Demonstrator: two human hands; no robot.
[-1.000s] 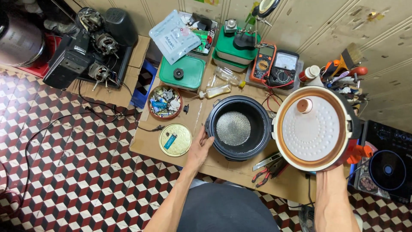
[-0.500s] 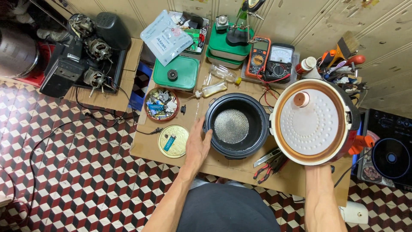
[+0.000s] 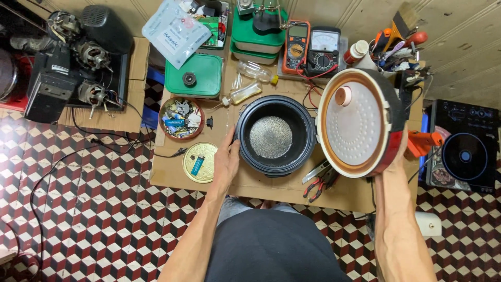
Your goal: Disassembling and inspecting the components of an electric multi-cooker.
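We are working over a rice cooker body with its hinged lid swung fully open. Our left hand is pressing flat against the left wall of the black body, fingers spread around the curve and steadying it; half a second back it was just arriving at that wall, and a full second back it was resting further down-left on the cardboard, so the brace is newly made. Our right hand is cupping the lower right rim of the lid, holding it up on edge; most of the fingers are hidden behind the lid, so we cannot tell how tightly they are closing. That hand is keeping the same hold across all 3 pictures.

The empty pot cavity is sitting between our 2 hands, its speckled heating plate showing at the bottom. With both sides now held, the cooker is looking fixed in place.

Just left of our left hand a round yellow tin lid is lying, and beyond it a bowl of small parts. Between our hands, near the lid's lower edge, red-handled pliers are lying on the cardboard-covered table. Beyond our right hand, 2 multimeters are sitting.
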